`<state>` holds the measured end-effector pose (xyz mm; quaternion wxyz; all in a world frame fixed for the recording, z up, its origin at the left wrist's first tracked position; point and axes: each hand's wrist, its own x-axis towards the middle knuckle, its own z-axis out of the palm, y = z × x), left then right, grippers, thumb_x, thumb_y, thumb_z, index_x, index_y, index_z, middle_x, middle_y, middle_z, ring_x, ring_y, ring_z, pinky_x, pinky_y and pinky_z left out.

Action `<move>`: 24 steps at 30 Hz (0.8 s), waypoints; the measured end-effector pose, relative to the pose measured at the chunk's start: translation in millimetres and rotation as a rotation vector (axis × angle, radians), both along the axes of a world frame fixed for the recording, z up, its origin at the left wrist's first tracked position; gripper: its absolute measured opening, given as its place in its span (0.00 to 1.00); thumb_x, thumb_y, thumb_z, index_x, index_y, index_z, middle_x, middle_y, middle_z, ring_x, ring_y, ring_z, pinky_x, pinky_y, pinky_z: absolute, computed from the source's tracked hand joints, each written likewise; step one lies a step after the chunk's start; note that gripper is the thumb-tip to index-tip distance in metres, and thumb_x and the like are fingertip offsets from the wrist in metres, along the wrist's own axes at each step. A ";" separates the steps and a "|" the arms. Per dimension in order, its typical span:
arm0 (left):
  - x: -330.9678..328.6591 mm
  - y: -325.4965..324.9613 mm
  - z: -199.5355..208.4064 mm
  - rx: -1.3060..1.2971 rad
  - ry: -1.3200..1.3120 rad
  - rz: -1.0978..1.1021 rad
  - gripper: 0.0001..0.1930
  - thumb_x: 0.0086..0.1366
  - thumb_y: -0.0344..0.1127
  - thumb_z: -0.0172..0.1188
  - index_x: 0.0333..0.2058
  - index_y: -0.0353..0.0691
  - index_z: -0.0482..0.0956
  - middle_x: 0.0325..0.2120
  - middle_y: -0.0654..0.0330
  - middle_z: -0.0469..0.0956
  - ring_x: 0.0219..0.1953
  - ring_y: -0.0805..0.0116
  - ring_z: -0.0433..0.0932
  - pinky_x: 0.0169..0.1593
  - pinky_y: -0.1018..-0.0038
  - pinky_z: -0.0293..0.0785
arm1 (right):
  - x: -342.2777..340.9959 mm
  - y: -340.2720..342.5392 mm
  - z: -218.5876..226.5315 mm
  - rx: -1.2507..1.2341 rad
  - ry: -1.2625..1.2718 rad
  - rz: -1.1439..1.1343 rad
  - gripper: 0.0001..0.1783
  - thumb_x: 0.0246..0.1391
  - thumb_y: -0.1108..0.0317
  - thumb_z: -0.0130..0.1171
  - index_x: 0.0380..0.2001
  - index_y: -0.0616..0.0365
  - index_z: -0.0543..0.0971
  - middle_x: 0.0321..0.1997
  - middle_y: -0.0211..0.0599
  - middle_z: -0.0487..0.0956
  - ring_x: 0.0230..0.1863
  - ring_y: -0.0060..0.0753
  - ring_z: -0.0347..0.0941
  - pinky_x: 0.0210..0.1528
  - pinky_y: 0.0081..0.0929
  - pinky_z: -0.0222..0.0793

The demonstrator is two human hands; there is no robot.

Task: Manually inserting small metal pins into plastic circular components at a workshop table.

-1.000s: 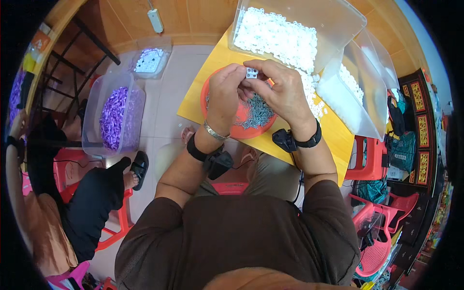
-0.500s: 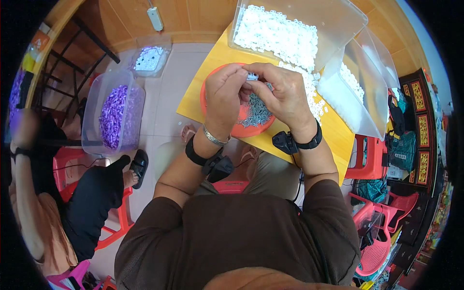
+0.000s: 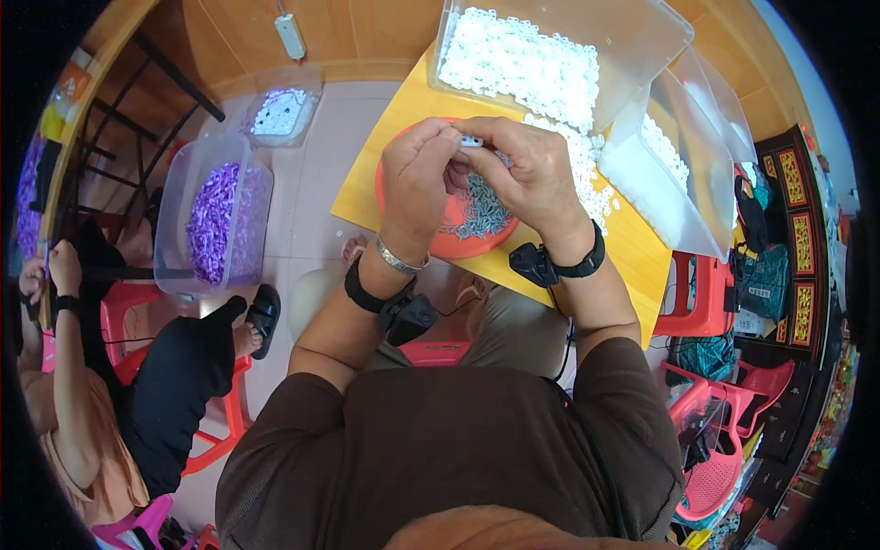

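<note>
Over a round red tray [image 3: 446,246] on the yellow table, my two hands meet around a small white plastic piece [image 3: 470,141] with dark spots in it. My right hand [image 3: 527,170] pinches it between thumb and forefinger. My left hand [image 3: 414,179] is closed at the other end of the piece, its fingertips partly hidden behind the thumb and hand. Beneath my hands, the tray holds a heap of small grey screws [image 3: 486,211]. Loose white plastic pieces [image 3: 584,174] like it lie on the table just right of my right hand.
At the far edge, a clear bin [image 3: 642,32] holds many white pieces; another clear bin [image 3: 660,197] lies tilted on the right. On the floor left stands a tub of purple pieces [image 3: 215,220]. A co-worker's hands [image 3: 55,275] are at far left. A red stool [image 3: 701,298] stands right.
My hands and the white piece have shifted very slightly left, grip unchanged. At far left, the co-worker's hands have moved and now both show.
</note>
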<state>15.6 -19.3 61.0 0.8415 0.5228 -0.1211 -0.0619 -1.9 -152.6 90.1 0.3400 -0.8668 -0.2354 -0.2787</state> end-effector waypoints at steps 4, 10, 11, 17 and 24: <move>-3.1 1.2 3.5 0.034 -0.046 0.024 0.11 0.63 0.33 0.46 0.25 0.33 0.73 0.17 0.66 0.70 0.19 0.82 0.66 0.23 0.84 0.62 | -3.3 -0.5 7.8 0.006 -0.006 0.001 0.11 0.43 0.69 0.64 0.32 0.58 0.78 0.28 0.39 0.79 0.27 0.39 0.77 0.29 0.26 0.73; -0.8 0.1 1.3 0.044 -0.047 0.003 0.11 0.63 0.34 0.46 0.27 0.33 0.73 0.18 0.67 0.70 0.20 0.82 0.66 0.24 0.84 0.62 | -3.7 -2.0 8.4 0.040 0.105 -0.026 0.14 0.42 0.68 0.65 0.34 0.58 0.77 0.28 0.39 0.80 0.28 0.37 0.78 0.29 0.25 0.74; -0.7 -0.4 1.2 0.033 -0.045 0.006 0.11 0.63 0.34 0.47 0.27 0.34 0.73 0.17 0.68 0.69 0.20 0.84 0.65 0.24 0.85 0.62 | -4.1 -2.1 9.4 0.037 0.112 -0.024 0.14 0.42 0.68 0.65 0.33 0.58 0.77 0.28 0.39 0.80 0.28 0.37 0.78 0.29 0.25 0.74; 1.8 -2.1 -1.6 0.017 -0.057 -0.009 0.11 0.64 0.34 0.47 0.27 0.34 0.73 0.17 0.68 0.69 0.20 0.83 0.65 0.24 0.85 0.62 | -2.5 -4.4 7.3 0.040 0.100 -0.014 0.13 0.42 0.67 0.65 0.33 0.57 0.77 0.27 0.38 0.79 0.27 0.39 0.78 0.28 0.25 0.73; 1.3 -0.2 2.2 0.037 -0.023 -0.030 0.10 0.63 0.34 0.47 0.27 0.34 0.73 0.17 0.68 0.68 0.20 0.83 0.65 0.24 0.85 0.62 | -2.8 -3.9 8.6 -0.004 0.036 -0.001 0.12 0.41 0.67 0.65 0.32 0.57 0.78 0.27 0.37 0.79 0.27 0.38 0.77 0.29 0.25 0.73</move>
